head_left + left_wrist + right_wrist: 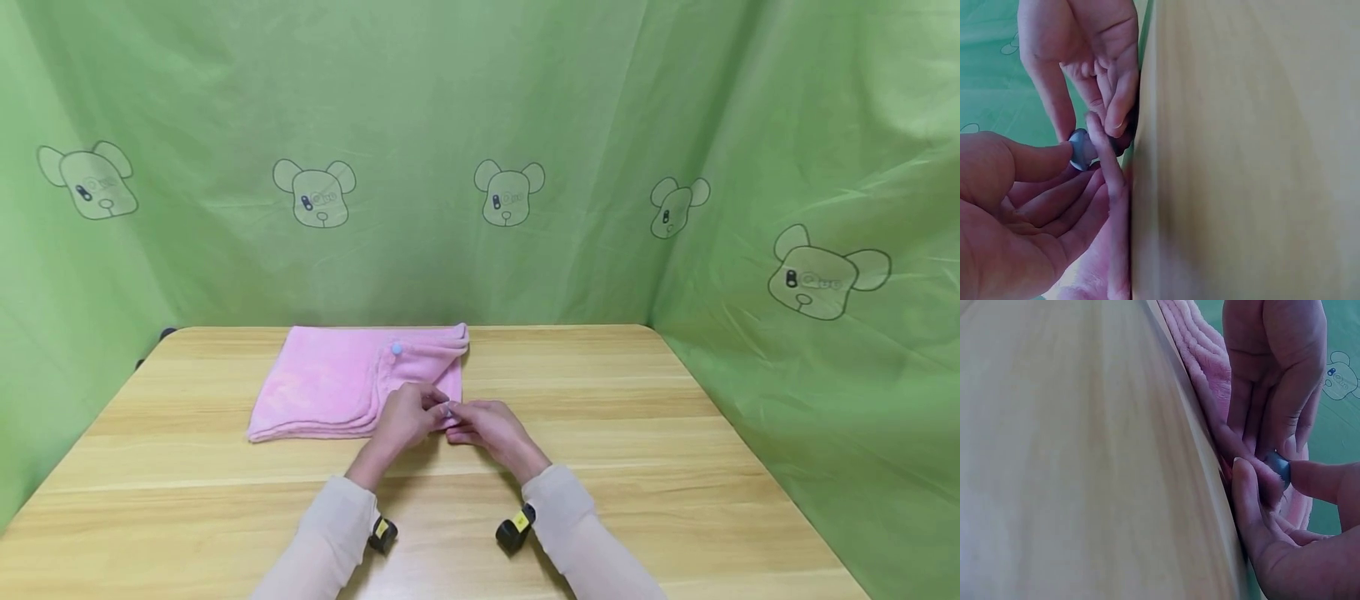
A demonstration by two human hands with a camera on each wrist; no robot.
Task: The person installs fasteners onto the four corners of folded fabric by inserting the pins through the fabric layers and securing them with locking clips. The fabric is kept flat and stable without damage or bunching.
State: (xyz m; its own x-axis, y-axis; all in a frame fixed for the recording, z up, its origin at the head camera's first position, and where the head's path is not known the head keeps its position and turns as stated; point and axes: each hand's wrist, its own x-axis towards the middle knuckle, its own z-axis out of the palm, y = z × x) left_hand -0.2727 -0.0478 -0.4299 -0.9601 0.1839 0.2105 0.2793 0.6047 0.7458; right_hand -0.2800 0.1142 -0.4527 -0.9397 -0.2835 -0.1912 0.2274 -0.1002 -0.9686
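Observation:
A folded pink fleece cloth [322,379] lies toward the back of the table, its right part folded back on itself. At its near right corner my left hand [407,414] and right hand [491,427] meet. Between them, a small round light-blue button-like piece [1079,150] sits against the cloth edge. In the left wrist view, the left thumb and the right thumb both touch this piece. The right wrist view shows the right hand [1310,550] pinching the pink edge [1266,478] and the piece between thumb and fingers. A similar blue piece [397,348] sits on the folded-back part.
The wooden table [637,500] extends around the cloth. Green curtains [465,100] with bear-head outlines hang behind and along both sides. A black wrist device with a yellow label [514,529] hangs at the right sleeve, and another [383,533] at the left.

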